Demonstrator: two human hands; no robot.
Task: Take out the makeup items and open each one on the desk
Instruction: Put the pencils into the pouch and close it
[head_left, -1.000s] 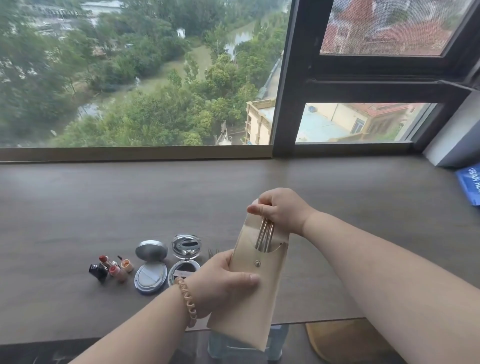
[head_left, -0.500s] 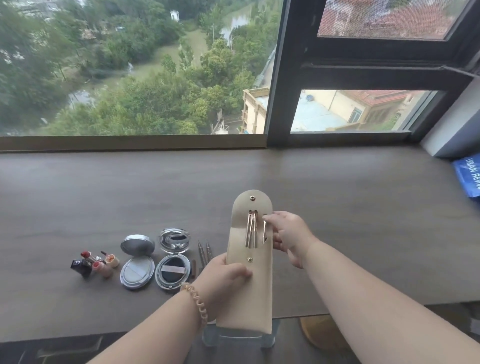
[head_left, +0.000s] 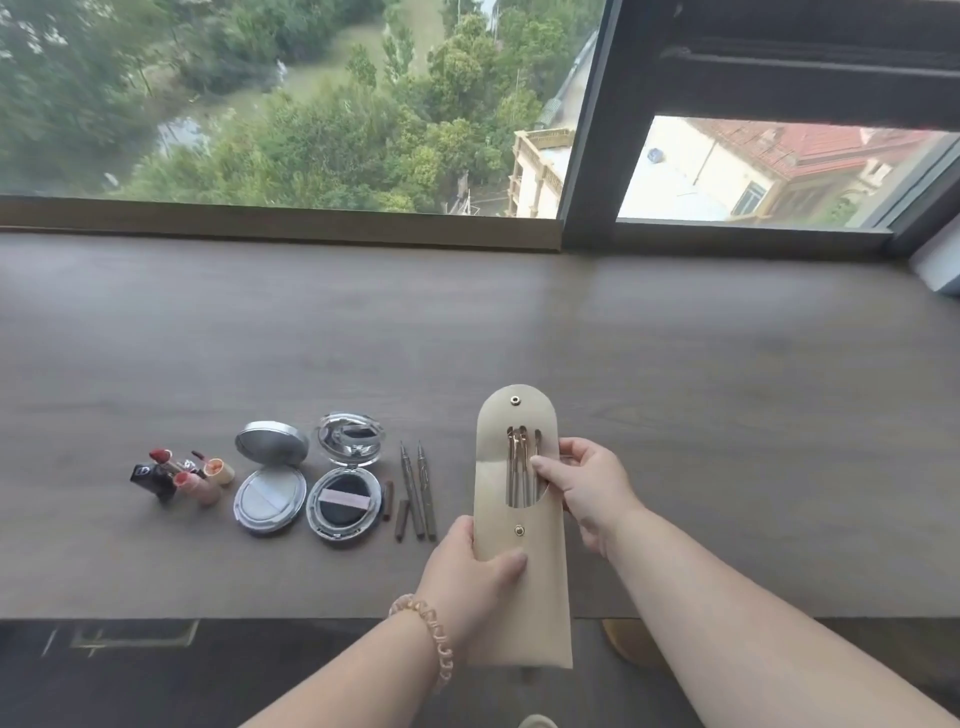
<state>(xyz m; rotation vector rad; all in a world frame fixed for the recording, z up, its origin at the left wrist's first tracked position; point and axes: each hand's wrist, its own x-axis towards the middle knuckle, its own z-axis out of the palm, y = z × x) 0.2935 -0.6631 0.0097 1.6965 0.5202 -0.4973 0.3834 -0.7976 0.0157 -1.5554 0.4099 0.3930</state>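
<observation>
A beige pouch (head_left: 540, 603) with its snap flap open stands upright over the desk's near edge. My left hand (head_left: 470, 571) grips its lower left side. My right hand (head_left: 582, 480) holds its right edge, thumb across the cut-out where several slim gold tools (head_left: 519, 462) show. On the brown desk (head_left: 675, 364) to the left lie two opened pencils (head_left: 418, 488) with their caps, an open cushion compact (head_left: 343, 486), an open silver powder compact (head_left: 270, 483) and a cluster of opened lipsticks (head_left: 179, 473).
A window ledge (head_left: 280, 221) and dark frame (head_left: 592, 156) run along the desk's far side. A pale object (head_left: 940, 260) sits at the far right corner. Below the near edge are a dark floor and a tan rounded object (head_left: 628, 639).
The pouch flap has gone from held down to fully open. My right hand slid from the top of the pouch to its right edge at the tools. The view has shifted lower and closer.
</observation>
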